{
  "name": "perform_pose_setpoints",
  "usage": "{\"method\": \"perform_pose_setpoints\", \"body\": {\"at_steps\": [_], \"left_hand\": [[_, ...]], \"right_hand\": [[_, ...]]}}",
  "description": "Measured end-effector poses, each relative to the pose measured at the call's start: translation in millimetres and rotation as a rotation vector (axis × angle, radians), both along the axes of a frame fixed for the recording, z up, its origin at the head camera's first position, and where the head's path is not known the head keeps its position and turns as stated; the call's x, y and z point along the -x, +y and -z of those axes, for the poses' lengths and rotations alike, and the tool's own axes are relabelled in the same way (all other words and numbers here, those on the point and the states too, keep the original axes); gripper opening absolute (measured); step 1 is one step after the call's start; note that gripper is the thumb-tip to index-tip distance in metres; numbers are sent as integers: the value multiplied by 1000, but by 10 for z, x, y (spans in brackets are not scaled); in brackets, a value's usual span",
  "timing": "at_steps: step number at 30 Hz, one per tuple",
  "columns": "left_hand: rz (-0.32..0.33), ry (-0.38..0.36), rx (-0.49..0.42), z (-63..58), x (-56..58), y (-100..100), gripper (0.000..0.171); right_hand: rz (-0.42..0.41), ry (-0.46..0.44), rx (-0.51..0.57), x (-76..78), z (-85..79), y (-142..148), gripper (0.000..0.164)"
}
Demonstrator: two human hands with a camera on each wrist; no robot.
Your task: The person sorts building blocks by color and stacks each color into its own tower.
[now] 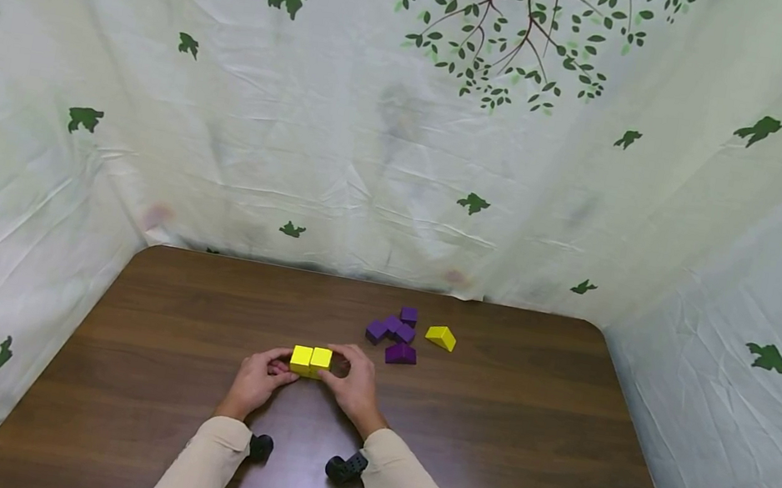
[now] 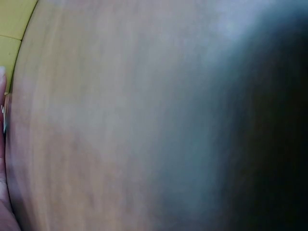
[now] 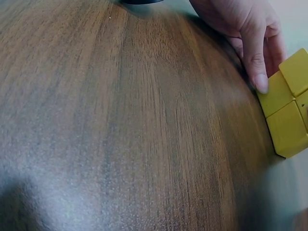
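Observation:
Yellow cubes form a small stack, two side by side on top of others. My left hand (image 1: 254, 381) grips the lower left cube (image 3: 275, 94) from the side, its thumb pressed on the near face in the right wrist view. On the other side, my right hand (image 1: 355, 391) pinches the upper right cube (image 1: 321, 358) between thumb and forefinger. The upper left cube (image 1: 301, 360) sits right beside it. Only a yellow corner of the stack (image 2: 13, 21) and a strip of fingers show in the left wrist view.
Several purple blocks (image 1: 405, 333) lie grouped beyond my right hand, with a purple wedge-like block (image 1: 401, 353) nearest. A yellow triangular block (image 1: 441, 337) lies to their right. The brown wooden table (image 1: 518, 457) ends against a leaf-printed curtain (image 1: 390, 151).

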State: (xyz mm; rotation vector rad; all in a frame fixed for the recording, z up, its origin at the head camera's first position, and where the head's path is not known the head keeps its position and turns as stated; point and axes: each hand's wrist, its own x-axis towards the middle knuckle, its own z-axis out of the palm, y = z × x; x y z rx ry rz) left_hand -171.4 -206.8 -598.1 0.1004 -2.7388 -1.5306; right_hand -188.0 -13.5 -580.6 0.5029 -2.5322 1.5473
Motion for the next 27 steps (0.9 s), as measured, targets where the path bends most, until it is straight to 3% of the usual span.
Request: {"method": "perform_pose_setpoints", "body": {"at_steps": [8, 17, 22, 27], "left_hand": [[3, -7, 0, -8, 5, 6, 41], [1, -15, 9, -23, -14, 9, 42], [3, -20, 0, 5, -15, 12, 43], [9, -7, 0, 4, 6, -6, 43]], "right_hand": [[-18, -62, 40, -23, 28, 101, 48], [52, 8, 105, -67, 37, 514, 48], [157, 2, 132, -110, 61, 849, 44], [320, -23, 154, -7, 113, 1224, 41]]}}
